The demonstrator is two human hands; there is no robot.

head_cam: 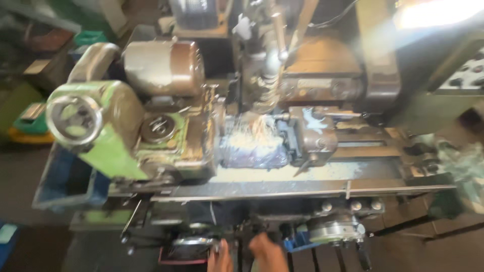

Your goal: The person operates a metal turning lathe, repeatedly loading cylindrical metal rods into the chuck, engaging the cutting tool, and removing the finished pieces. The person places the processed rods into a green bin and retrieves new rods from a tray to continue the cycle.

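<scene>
Both hands sit low at the machine's front edge: the left hand (220, 258) is just beside a round handwheel (194, 243), and the right hand (269, 254) is close to it, left of a metal dial (337, 230). The picture is blurred, so I cannot tell whether either hand's fingers are spread or closed on anything. Above them, pale shavings (282, 173) lie along the machine's bed, right of the green housing (108, 136).

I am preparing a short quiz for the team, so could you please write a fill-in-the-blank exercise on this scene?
1. The round handwheel sits on a housing painted ___.
2. Both hands show at the ___ edge of the picture.
3. The pale shavings lie on the machine's long flat ___.

Missing words: green; bottom; bed
</scene>
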